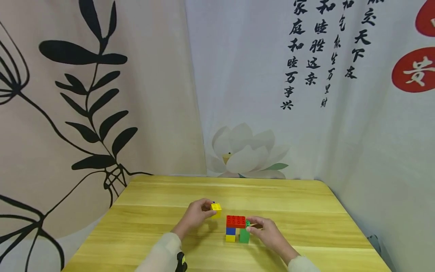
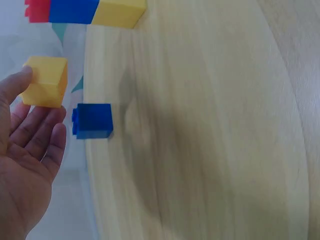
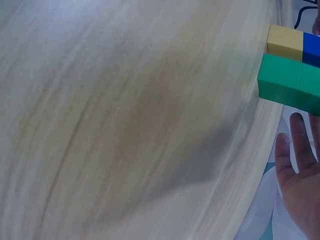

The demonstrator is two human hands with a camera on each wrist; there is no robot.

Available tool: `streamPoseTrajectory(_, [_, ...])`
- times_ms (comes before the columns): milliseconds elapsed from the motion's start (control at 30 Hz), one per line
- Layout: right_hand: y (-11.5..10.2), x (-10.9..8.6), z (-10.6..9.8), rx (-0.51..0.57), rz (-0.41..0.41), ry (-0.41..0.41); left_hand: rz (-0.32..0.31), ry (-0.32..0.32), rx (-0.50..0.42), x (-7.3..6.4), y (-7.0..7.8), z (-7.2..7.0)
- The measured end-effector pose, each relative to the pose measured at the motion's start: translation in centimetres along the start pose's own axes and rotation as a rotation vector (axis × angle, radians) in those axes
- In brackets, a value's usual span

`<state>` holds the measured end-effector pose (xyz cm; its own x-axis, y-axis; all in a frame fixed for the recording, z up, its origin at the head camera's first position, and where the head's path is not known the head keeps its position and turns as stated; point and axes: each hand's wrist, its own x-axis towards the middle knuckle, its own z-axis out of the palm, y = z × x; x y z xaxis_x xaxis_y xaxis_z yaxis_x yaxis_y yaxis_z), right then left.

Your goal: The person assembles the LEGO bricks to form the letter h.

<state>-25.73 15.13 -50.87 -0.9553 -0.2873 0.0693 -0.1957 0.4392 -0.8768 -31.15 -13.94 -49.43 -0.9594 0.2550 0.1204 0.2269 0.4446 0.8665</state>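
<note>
The left wrist view gives full sight of a loose blue block (image 2: 93,121) just beyond the left hand's fingers, studs up; the head view shows only a dark sliver of it behind the held yellow block (image 1: 216,210). The right wrist view shows the seam between two green blocks (image 3: 290,82), but the right thumb falls outside that picture.

A pale cloth (image 1: 163,113) printed with dark leaves and characters hangs beyond the worktop (image 1: 142,241). A black object (image 1: 181,261) sits by the left sleeve (image 1: 161,253).

The hands are apart. The left hand (image 1: 195,216) pinches its block above the worktop, left of and beyond the small structure. There, a red block (image 1: 236,221) bridges a blue-over-yellow stack (image 1: 230,234) and the green pair. The right hand (image 1: 268,232) pinches the green top at the structure's right end.
</note>
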Motion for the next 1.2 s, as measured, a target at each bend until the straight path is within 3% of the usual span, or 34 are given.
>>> streamPoseTrajectory(467, [0.4,0.4,0.1,0.003,0.003,-0.005,-0.011,0.045,-0.059,0.2,1.9,-2.0])
streamPoseTrajectory(1200, [0.3,0.2,0.0,-0.008,-0.007,0.013,0.06,-0.067,-0.148,-0.1,6.2,-0.7])
